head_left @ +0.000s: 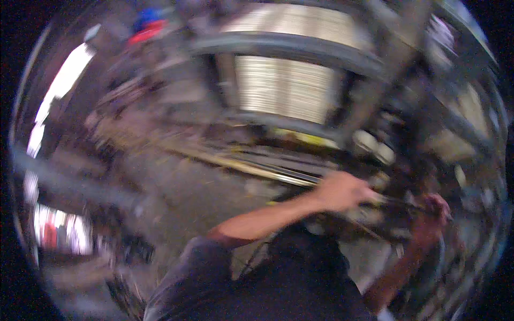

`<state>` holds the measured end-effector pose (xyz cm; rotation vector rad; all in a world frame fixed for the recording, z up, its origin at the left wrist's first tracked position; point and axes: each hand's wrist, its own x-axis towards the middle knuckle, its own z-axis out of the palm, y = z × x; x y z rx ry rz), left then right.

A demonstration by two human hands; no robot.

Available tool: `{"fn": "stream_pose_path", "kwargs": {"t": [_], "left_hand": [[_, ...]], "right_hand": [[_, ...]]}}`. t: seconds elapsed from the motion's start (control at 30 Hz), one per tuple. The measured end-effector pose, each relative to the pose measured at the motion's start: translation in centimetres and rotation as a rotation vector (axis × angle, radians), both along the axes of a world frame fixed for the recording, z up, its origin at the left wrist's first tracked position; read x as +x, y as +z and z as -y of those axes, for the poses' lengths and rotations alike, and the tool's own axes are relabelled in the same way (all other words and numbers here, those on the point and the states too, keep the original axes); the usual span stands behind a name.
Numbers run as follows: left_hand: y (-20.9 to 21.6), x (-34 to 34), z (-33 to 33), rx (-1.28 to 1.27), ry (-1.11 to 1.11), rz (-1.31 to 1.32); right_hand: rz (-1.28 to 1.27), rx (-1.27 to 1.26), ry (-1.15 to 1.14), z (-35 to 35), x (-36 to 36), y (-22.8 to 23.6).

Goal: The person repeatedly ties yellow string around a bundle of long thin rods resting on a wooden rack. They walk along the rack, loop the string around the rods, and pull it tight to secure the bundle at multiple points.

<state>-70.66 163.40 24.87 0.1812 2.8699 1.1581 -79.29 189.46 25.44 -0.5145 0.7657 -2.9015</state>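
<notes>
My left hand (342, 191) is closed, its fingers wrapped around one end of a thin rod-like piece (396, 201). This piece stretches to the right toward my right hand (435, 209), which is also closed at its other end. Motion blur hides what kind of thing it is. A long shiny bar (267, 174) runs from the left and passes behind my left wrist; whether it touches the hand, I cannot tell.
Pale ribbed panels (284, 85) stand ahead behind a grey metal frame (289, 47). Blurred rounded pale objects (373, 147) crowd the right side. A grey floor (187, 198) lies to the left. Far left, a bright opening (61, 80) shows.
</notes>
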Motion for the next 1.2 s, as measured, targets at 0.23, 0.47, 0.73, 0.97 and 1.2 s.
{"fn": "stream_pose_path", "kwargs": {"t": [0.23, 0.47, 0.73, 0.97, 1.2], "left_hand": [[-6.3, -1.6, 2.9, 0.270, -0.022, 0.203], [-4.7, -3.5, 0.6, -0.004, 0.127, 0.123], [-9.3, -4.6, 1.4, 0.149, -0.090, 0.292], [-12.2, -5.0, -2.1, -0.145, -0.028, -0.071], [-12.1, -4.8, -4.6, -0.169, 0.032, -0.010]], "right_hand": [[-0.551, 0.869, -0.542, 6.4, 1.1, 0.4], [0.349, 0.620, -0.347, 12.0, 1.4, -6.1], [0.331, 0.353, -0.266, 2.9, -5.1, -10.0], [0.312, 1.323, 0.339, -8.7, 12.0, -22.0], [0.439, 0.895, 0.767, 1.2, 9.0, -15.8]]}}
